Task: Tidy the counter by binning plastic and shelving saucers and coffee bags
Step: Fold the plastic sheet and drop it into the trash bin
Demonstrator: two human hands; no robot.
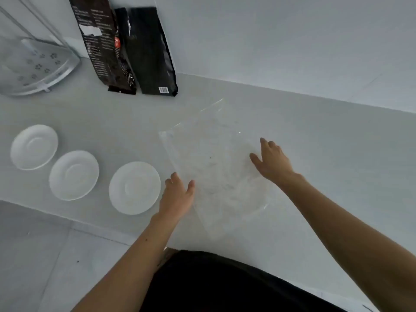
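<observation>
A clear plastic sheet [213,163] lies flat on the white counter [326,165] in the middle. My left hand [177,194] is open at the sheet's near left edge, fingers spread. My right hand [271,162] is open on the sheet's right side, palm down. Three white saucers [34,147], [73,175], [134,188] lie in a row at the left. Two dark coffee bags [101,41], [153,52] lean against the back wall.
A clear corner rack with a perforated tray [36,66] stands at the far left. The counter's front edge runs diagonally at lower left, with tiled floor [45,255] below it. A white wall [281,41] closes the back.
</observation>
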